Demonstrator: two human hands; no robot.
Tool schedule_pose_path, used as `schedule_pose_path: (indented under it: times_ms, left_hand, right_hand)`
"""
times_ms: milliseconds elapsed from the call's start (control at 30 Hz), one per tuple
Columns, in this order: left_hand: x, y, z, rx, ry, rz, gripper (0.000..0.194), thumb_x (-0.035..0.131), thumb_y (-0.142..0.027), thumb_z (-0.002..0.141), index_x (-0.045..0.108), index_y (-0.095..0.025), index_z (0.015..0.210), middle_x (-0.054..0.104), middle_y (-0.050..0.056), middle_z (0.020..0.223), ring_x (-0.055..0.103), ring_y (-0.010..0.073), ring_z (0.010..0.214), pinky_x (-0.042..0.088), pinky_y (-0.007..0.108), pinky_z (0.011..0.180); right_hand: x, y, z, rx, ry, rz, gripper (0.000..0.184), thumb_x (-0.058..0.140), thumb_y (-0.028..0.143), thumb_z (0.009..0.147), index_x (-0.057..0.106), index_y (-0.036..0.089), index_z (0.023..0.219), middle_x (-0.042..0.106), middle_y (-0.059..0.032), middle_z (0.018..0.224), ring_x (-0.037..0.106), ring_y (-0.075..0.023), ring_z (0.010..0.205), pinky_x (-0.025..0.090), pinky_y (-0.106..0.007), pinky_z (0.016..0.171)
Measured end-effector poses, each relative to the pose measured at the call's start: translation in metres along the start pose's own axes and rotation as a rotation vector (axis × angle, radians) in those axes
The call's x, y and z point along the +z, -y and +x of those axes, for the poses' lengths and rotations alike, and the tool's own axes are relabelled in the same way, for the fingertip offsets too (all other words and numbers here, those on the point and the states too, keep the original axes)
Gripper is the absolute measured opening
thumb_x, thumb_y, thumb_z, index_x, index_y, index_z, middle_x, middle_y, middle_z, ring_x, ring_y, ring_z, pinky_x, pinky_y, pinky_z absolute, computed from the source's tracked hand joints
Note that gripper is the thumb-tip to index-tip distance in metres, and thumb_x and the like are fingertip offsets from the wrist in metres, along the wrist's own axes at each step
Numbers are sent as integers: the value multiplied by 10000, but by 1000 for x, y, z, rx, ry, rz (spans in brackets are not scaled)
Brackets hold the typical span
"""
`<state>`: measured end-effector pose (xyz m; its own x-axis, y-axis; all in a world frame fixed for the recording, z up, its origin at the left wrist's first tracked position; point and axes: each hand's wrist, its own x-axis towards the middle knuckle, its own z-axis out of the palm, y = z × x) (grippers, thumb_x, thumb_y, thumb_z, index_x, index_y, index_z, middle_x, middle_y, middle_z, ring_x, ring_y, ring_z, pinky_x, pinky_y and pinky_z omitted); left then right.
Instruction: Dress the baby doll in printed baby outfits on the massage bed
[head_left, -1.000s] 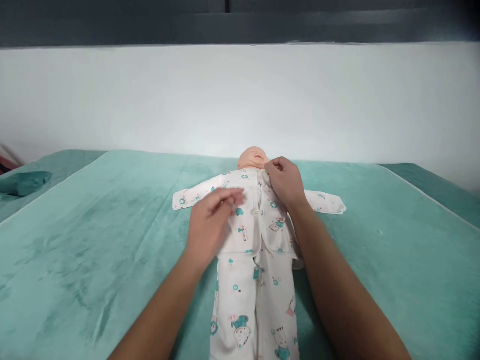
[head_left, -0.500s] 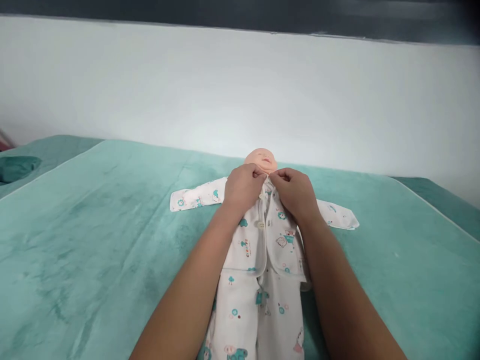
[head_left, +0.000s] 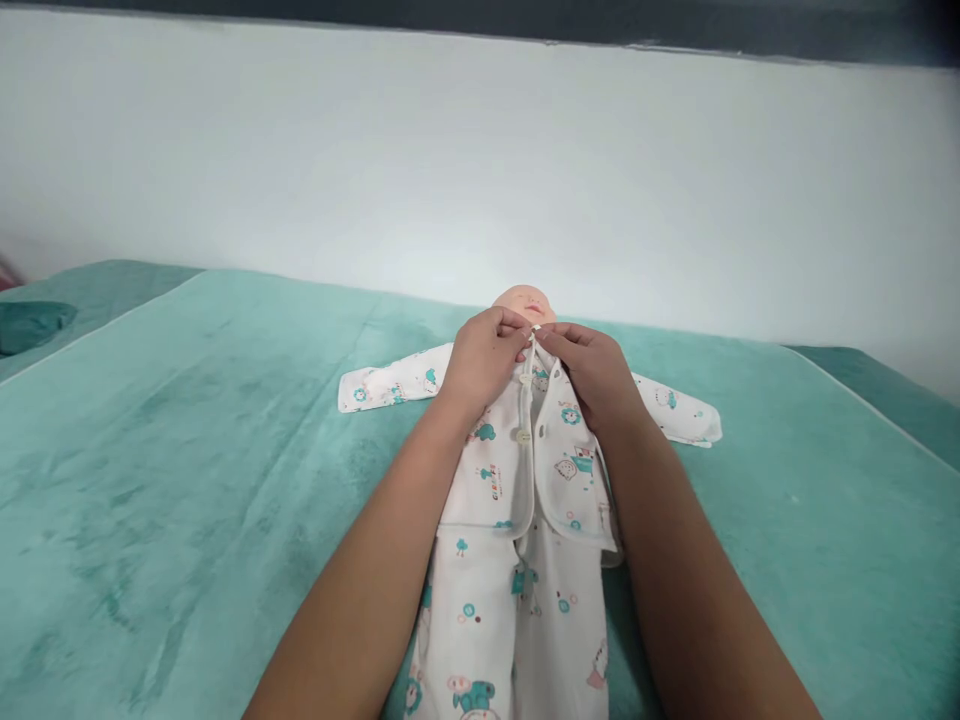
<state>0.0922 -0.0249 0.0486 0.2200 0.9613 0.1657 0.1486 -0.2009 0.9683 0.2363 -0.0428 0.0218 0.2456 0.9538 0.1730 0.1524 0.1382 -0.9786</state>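
A baby doll [head_left: 525, 298] lies on its back, its head away from me. It wears a white printed jacket [head_left: 487, 490] with buttons down the front, and matching trousers [head_left: 480, 620]. At the collar, my left hand [head_left: 489, 360] pinches the left front edge of the jacket. Close beside it, my right hand [head_left: 589, 365] pinches the right front edge, and the fingertips of both hands meet below the doll's chin. Below them the jacket front hangs apart, with a button [head_left: 523, 437] showing on the left edge. My fingers hide whatever lies between them at the collar.
A green plush sheet [head_left: 225, 480] with a pale seam spreads under the doll. Behind it rises a white wall [head_left: 480, 160] with a dark band along the top. At the far left edge lies a darker green folded part [head_left: 34, 325].
My hands have lifted the collar edges slightly and drawn them together, with the fingers stretched a little more. The jacket's right front has swung up a little. The view has tilted slightly.
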Motion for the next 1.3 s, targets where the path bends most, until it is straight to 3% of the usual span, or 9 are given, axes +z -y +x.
schedule_pose_path:
  times_ms: [167,333,433,533,667,833,1133,1300]
  left_hand:
    - [0,2,1,48,-4,84,162,508,-176,860,656,-180,927,664,10,756,590,120,683,450,249,690]
    - [0,0,-1,17,-3,113,247,614,-353,842,659,-186,1019,710,64,964,630,159,810,477,275,742]
    - [0,-2,-2,-33,-16,67,308,658,-361,804,647,-192,1062,707,75,1014,641,177,852,489,279,739]
    - [-1,-2,-2,-64,-23,-13,318,642,-256,772,632,-189,1083,698,59,919,635,167,782,484,269,687]
    - [-1,-3,-3,-59,-42,-79,384,565,-128,712,618,-176,1088,618,-3,669,593,149,660,459,259,638]
    - [-1,-3,-3,-70,-54,-98,419,575,-132,682,622,-170,1096,626,-1,660,613,159,677,465,269,660]
    - [1,-2,-3,-109,-99,-259,454,625,-124,675,617,-164,1127,599,-17,634,577,131,632,449,246,626]
    - [1,-3,-3,-137,-78,-376,413,650,-115,667,621,-158,1077,625,-5,688,591,120,631,481,253,663]
  right_hand:
    - [1,9,-6,-19,47,-87,289,710,430,712,709,198,884,698,-31,766,629,-196,691,492,-303,596]
    - [1,21,-11,-50,113,-247,216,685,319,734,670,190,905,640,0,728,537,-130,616,400,-248,543]
    - [0,22,-13,-55,167,-233,255,700,304,729,646,196,954,616,11,732,528,-124,624,387,-241,541]
    - [-2,19,-12,-30,216,-144,324,721,325,727,626,209,1014,606,22,736,532,-126,631,400,-244,560]
    - [-1,14,-9,-8,187,-22,263,680,309,736,638,212,977,605,23,727,520,-125,630,398,-247,574]
    - [2,11,-4,55,111,53,217,624,273,714,646,207,920,518,46,611,442,-111,549,329,-242,518]
    - [3,15,-6,-4,50,-262,314,582,284,697,626,215,1000,604,6,722,520,-164,628,394,-282,580]
    - [5,23,-11,65,78,-291,344,567,304,717,595,234,1052,619,7,762,537,-168,636,404,-295,606]
